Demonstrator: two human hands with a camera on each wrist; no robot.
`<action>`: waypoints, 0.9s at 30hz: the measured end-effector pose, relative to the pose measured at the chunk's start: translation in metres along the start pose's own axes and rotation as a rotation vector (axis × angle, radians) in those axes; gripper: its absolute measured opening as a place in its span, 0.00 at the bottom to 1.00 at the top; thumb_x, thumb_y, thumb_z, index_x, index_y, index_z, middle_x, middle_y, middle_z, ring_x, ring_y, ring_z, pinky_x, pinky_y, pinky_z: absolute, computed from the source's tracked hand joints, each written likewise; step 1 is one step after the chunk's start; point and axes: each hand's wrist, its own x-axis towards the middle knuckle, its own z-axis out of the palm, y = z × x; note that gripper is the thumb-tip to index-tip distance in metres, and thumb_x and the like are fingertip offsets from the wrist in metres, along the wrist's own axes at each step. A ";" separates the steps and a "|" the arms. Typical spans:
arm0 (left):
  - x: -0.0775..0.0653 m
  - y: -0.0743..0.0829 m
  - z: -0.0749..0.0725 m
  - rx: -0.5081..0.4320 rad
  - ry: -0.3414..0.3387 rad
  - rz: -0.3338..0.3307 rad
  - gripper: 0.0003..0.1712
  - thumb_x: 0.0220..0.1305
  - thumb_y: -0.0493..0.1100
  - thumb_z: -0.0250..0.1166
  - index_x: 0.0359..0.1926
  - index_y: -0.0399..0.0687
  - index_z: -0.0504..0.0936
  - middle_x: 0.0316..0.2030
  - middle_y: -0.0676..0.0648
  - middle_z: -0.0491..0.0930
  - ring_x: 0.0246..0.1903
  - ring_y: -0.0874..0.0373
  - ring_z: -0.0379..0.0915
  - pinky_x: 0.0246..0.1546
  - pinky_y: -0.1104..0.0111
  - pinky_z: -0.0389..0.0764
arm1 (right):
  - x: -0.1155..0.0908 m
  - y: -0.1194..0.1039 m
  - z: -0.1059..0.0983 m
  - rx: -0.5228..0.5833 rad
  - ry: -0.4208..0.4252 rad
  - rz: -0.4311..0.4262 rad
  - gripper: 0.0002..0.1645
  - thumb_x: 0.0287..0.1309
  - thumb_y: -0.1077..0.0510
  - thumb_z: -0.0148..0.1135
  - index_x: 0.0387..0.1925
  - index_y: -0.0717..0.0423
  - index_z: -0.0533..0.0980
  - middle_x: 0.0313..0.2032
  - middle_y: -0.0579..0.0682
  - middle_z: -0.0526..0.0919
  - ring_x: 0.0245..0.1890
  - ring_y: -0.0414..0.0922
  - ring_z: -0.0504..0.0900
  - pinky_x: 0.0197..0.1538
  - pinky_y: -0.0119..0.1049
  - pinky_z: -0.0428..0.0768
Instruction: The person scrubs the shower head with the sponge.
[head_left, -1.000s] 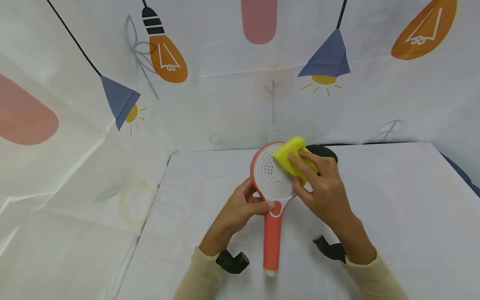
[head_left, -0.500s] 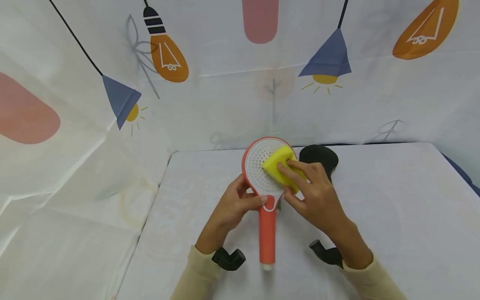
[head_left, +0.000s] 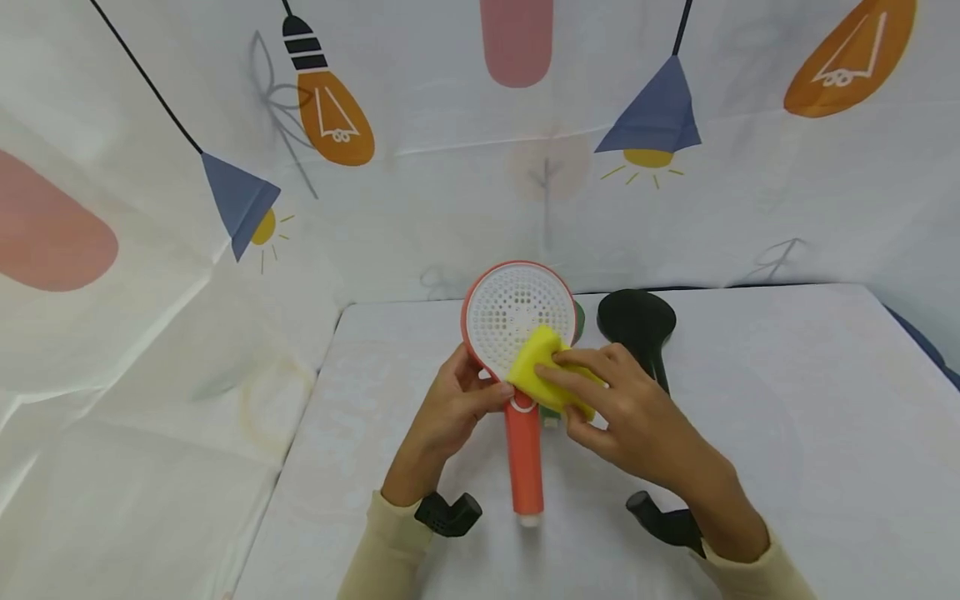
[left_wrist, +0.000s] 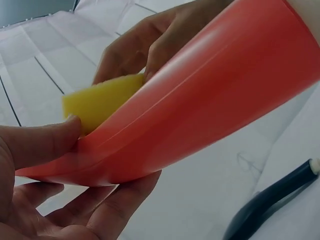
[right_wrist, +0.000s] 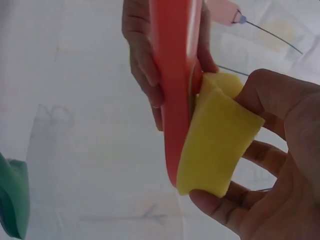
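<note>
My left hand point(head_left: 453, 396) grips an orange-red shower head point(head_left: 525, 458) at its neck, thumb on the front and fingers behind. The white perforated face point(head_left: 517, 308) is turned upward and the handle points toward me. In my right hand point(head_left: 637, 417) is a yellow sponge point(head_left: 555, 375), pinched between thumb and fingers and bent. The sponge lies against the lower right edge of the white face and the neck, covering part of the button. In the right wrist view, the sponge point(right_wrist: 217, 140) touches the shower head's front side.
A dark shower head point(head_left: 637, 325) lies at the table's back, its handle partly behind my right hand. Something green point(head_left: 579, 321) shows behind the orange one, mostly hidden. White cloth with printed lamps hangs behind the white table point(head_left: 810, 417).
The shower head has shifted left and slightly away from me in my left hand. My right hand has moved the sponge from the face's upper right down to its lower edge and neck.
</note>
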 end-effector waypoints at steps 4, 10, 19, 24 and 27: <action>-0.001 0.001 -0.001 0.009 0.014 -0.010 0.44 0.62 0.39 0.71 0.73 0.43 0.57 0.56 0.47 0.72 0.41 0.57 0.82 0.41 0.68 0.87 | -0.004 0.004 -0.012 0.071 -0.090 -0.024 0.34 0.48 0.61 0.67 0.60 0.42 0.78 0.55 0.46 0.80 0.51 0.43 0.73 0.40 0.31 0.83; 0.001 0.002 -0.001 0.023 0.006 -0.021 0.43 0.63 0.37 0.69 0.74 0.49 0.57 0.56 0.47 0.71 0.41 0.56 0.77 0.40 0.70 0.85 | -0.014 0.014 -0.040 0.352 -0.226 -0.120 0.38 0.47 0.64 0.70 0.63 0.44 0.75 0.60 0.45 0.76 0.56 0.38 0.74 0.56 0.26 0.78; 0.004 -0.003 0.009 0.051 -0.061 -0.090 0.43 0.60 0.32 0.68 0.72 0.50 0.58 0.60 0.46 0.68 0.48 0.53 0.75 0.44 0.68 0.85 | -0.005 0.027 -0.040 0.335 0.278 0.003 0.37 0.67 0.42 0.58 0.62 0.69 0.72 0.60 0.65 0.73 0.63 0.43 0.70 0.62 0.24 0.71; 0.006 -0.013 0.018 0.162 -0.116 -0.150 0.43 0.58 0.35 0.71 0.72 0.55 0.61 0.61 0.46 0.68 0.49 0.52 0.74 0.46 0.67 0.85 | -0.002 0.030 -0.020 0.160 0.392 0.150 0.36 0.67 0.38 0.55 0.64 0.61 0.74 0.62 0.67 0.70 0.58 0.50 0.71 0.59 0.20 0.69; 0.006 -0.018 0.023 0.187 -0.158 -0.174 0.41 0.60 0.34 0.69 0.71 0.55 0.61 0.59 0.45 0.69 0.47 0.53 0.78 0.46 0.66 0.85 | 0.000 0.032 -0.006 0.098 0.394 0.165 0.34 0.67 0.39 0.57 0.64 0.57 0.74 0.64 0.66 0.68 0.54 0.56 0.72 0.57 0.22 0.68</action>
